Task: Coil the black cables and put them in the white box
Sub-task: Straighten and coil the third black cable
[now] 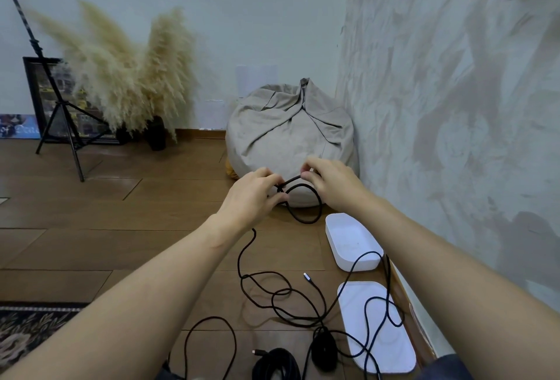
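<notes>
While we form the first loop, left hand and right hand each pinch the cable, raised to hang slack; its tail trails across floor and lid. Box: open, awaiting coils.

A thin black braided cable hangs in a small raised loop, its tail tangled across the wooden floor. The open oblong white plastic box sits at the floor's right edge.
</notes>
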Demonstrator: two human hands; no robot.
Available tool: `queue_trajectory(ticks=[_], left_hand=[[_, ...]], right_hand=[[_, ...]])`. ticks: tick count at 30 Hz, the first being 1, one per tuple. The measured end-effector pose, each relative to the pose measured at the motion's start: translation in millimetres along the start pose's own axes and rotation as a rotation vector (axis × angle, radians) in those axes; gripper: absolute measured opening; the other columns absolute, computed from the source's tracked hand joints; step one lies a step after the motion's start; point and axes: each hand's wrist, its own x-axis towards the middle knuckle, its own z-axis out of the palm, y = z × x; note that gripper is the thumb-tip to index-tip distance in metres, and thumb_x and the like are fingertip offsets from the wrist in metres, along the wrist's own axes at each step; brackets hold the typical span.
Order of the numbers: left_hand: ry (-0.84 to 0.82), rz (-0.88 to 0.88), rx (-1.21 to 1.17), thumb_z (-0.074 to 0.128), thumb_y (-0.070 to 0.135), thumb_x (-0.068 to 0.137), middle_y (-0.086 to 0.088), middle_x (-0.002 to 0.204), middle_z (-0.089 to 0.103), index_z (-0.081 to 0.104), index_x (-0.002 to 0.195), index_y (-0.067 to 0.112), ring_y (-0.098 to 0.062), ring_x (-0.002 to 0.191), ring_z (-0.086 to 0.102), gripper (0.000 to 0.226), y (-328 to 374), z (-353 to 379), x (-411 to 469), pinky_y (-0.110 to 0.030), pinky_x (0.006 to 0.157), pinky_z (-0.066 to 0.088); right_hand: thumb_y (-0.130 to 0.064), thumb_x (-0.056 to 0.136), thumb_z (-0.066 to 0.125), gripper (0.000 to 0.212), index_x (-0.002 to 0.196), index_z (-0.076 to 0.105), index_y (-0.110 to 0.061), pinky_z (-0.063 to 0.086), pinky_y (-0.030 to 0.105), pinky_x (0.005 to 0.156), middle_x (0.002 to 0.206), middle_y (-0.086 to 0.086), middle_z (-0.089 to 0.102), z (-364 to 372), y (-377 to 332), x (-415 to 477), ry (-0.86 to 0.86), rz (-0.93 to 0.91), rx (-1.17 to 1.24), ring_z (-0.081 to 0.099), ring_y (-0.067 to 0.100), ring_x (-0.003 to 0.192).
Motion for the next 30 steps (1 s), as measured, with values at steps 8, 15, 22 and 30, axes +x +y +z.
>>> queue_trajectory(ticks=[8, 15, 22, 30], left_hand=[[-0.058, -0.005, -0.019, 0.066, 0.025, 0.095, 0.001, 0.115, 0.064, 0.070, 0.122, 0.022, -0.022, 0.102, 0.062, 0.027, 2, -5, 0, -0.038, 0.083, 0.051], [-0.050, -0.035, -0.003, 0.058, 0.014, 0.098, 0.007, 0.108, 0.074, 0.072, 0.118, 0.026, -0.019, 0.101, 0.058, 0.026, 4, -7, 3, -0.031, 0.077, 0.045], [-0.108, -0.130, -0.113, 0.059, 0.025, 0.097, 0.014, 0.086, 0.069, 0.067, 0.106, 0.030, -0.011, 0.083, 0.063, 0.013, 4, -10, -1, -0.034, 0.071, 0.052], [-0.129, -0.164, -0.140, 0.059, 0.028, 0.097, 0.010, 0.081, 0.060, 0.058, 0.109, 0.031, -0.010, 0.072, 0.057, 0.012, 13, -10, -1, -0.028, 0.059, 0.041]], right_hand=[[-0.026, 0.104, 0.046, 0.010, 0.097, 0.053, -0.024, 0.043, 0.036, 0.072, 0.088, -0.005, 0.068, 3, -7, 1, -0.079, 0.021, 0.036, 0.060, 0.022, 0.085], [-0.018, 0.103, 0.048, 0.010, 0.097, 0.054, -0.024, 0.043, 0.023, 0.072, 0.101, -0.007, 0.073, 3, -4, 1, -0.122, -0.005, 0.165, 0.059, 0.014, 0.091], [-0.017, 0.098, 0.055, 0.009, 0.092, 0.058, -0.023, 0.049, 0.037, 0.080, 0.091, -0.002, 0.067, 6, 4, 3, -0.128, 0.014, 0.206, 0.062, 0.020, 0.086], [-0.041, 0.094, 0.065, 0.020, 0.093, 0.075, -0.024, 0.040, 0.028, 0.064, 0.083, 0.000, 0.068, 6, 4, 7, -0.222, 0.091, 0.120, 0.059, 0.017, 0.083]])
